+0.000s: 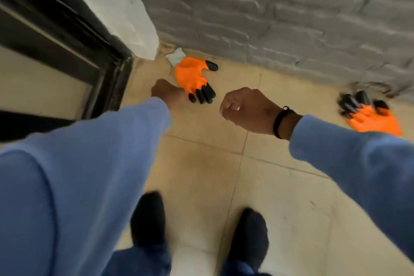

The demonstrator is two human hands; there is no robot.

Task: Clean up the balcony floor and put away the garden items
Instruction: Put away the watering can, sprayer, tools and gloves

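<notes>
Black door frame (pixel 67 36) bounds the left. Left hand (pixel 168 94), fingers hidden so grip unclear, meets near glove (pixel 192 78): orange, black claw tips, flat in the corner. Right hand (pixel 244 107) curled, holding nothing. Open beige tile floor (pixel 280 197) between. Second glove (pixel 371 116) lies by rough grey brick wall (pixel 291 18).

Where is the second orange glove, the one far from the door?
The second orange glove lies on the floor at right, by the grey brick wall, beyond the right hand.
</notes>
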